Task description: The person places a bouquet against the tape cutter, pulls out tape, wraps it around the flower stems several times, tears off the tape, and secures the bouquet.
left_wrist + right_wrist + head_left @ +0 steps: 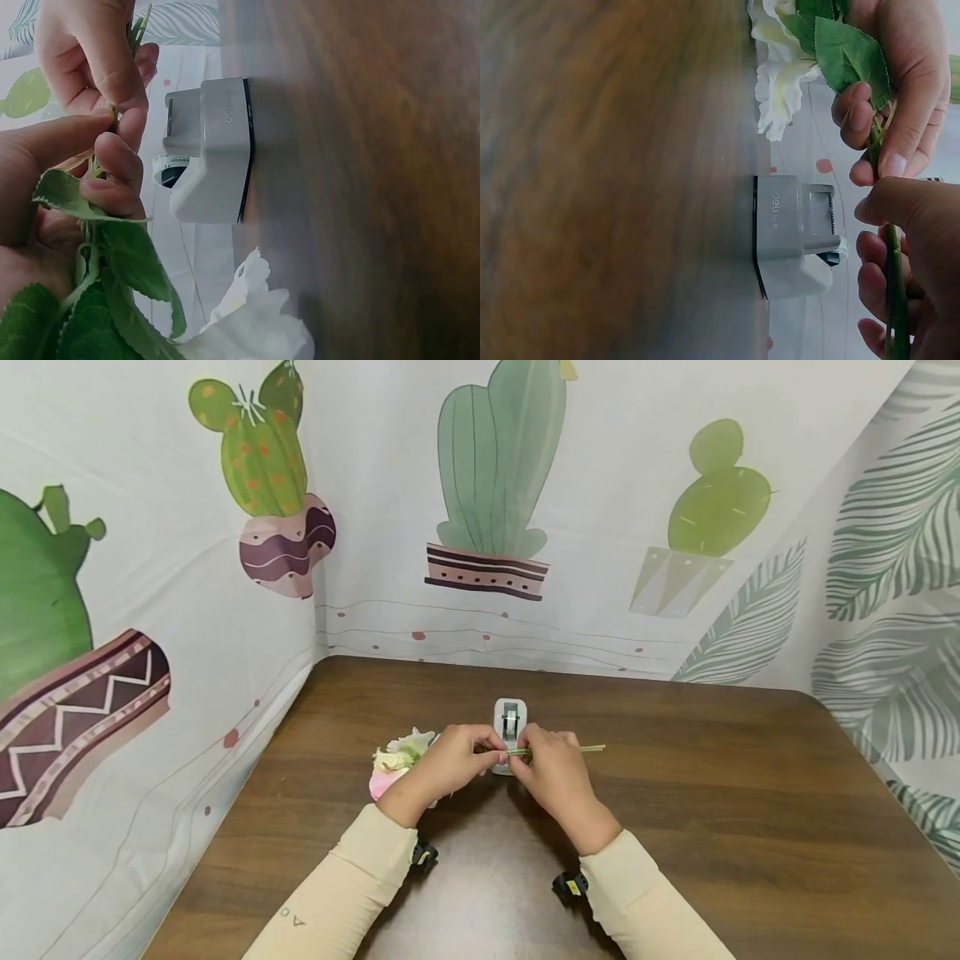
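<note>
Both hands meet over the middle of the brown table [675, 793], holding an artificial flower bunch by its green stems [581, 748]. My left hand [457, 758] grips the stems near the leaves [120, 255], with white and pink blooms [393, 764] sticking out to its left. My right hand [543, 768] pinches the same stems [895, 292] just to the right. A small white tape dispenser [510, 720] stands on the table right behind the hands; it shows close up as the tape dispenser [214, 154] and the tape dispenser [791, 244].
Cloth with cactus prints [495, 485] hangs behind the table and on the left; leaf-print cloth [892, 593] hangs on the right. The table's bare surface stretches to the right and in front of the hands.
</note>
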`<state>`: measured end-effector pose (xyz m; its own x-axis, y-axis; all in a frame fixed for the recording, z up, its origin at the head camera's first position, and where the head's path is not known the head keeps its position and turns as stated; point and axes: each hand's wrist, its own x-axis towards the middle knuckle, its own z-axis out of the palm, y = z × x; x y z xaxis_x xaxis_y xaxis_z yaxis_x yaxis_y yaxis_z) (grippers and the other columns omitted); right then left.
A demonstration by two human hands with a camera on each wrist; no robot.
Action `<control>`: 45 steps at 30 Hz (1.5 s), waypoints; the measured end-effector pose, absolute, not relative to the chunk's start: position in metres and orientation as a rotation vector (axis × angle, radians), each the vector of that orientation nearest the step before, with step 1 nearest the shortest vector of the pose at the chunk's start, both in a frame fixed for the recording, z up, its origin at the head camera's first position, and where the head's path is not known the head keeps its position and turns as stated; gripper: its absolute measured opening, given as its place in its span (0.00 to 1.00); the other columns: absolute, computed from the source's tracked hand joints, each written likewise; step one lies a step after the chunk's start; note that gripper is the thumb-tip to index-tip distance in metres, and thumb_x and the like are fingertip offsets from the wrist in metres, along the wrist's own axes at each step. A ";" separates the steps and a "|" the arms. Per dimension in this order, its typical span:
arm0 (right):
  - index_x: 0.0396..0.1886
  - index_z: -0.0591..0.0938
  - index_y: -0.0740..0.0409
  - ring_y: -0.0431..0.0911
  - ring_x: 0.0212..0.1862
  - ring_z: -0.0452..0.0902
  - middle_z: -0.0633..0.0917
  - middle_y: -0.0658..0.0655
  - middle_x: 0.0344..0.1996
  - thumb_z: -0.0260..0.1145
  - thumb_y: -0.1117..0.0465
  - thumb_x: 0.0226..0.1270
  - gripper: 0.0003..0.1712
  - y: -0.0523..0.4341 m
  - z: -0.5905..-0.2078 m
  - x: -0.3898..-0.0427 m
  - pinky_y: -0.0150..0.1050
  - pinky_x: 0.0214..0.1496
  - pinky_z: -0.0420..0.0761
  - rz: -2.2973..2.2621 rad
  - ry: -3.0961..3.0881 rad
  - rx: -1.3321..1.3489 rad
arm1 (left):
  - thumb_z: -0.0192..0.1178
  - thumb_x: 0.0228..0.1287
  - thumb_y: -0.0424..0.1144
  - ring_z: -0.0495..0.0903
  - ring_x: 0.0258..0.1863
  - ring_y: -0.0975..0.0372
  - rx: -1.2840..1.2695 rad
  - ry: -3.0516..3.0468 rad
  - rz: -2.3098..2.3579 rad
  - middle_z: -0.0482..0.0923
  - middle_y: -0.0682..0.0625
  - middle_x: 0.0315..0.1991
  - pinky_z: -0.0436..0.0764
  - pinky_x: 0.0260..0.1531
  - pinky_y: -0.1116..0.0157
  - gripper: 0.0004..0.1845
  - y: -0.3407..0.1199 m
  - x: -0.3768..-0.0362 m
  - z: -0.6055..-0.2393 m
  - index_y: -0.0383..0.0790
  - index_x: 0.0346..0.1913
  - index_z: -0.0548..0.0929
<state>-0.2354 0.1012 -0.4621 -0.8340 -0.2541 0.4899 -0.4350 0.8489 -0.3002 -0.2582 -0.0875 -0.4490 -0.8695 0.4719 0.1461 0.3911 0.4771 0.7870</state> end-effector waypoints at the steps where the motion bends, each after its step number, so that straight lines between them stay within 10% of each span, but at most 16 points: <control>1: 0.30 0.77 0.55 0.42 0.22 0.72 0.79 0.46 0.18 0.75 0.60 0.56 0.13 0.101 -0.462 -0.236 0.48 0.49 0.74 0.559 -2.575 0.513 | 0.65 0.68 0.36 0.78 0.24 0.68 0.768 2.618 1.365 0.87 0.50 0.33 0.79 0.28 0.70 0.02 -0.088 -0.258 -0.449 0.43 0.38 0.86; 16: 0.31 0.79 0.56 0.45 0.27 0.80 0.86 0.52 0.22 0.78 0.62 0.55 0.13 0.105 -0.462 -0.238 0.55 0.62 0.74 0.555 -2.405 0.584 | 0.65 0.68 0.38 0.77 0.23 0.67 0.696 2.556 1.443 0.87 0.41 0.34 0.75 0.24 0.70 0.03 -0.087 -0.259 -0.445 0.42 0.39 0.86; 45: 0.37 0.79 0.55 0.42 0.30 0.74 0.83 0.49 0.27 0.73 0.58 0.61 0.11 0.107 -0.448 -0.230 0.40 0.37 0.75 0.723 -2.761 0.538 | 0.67 0.65 0.34 0.79 0.28 0.70 0.882 2.778 1.229 0.88 0.53 0.33 0.79 0.33 0.72 0.02 -0.086 -0.256 -0.449 0.44 0.38 0.85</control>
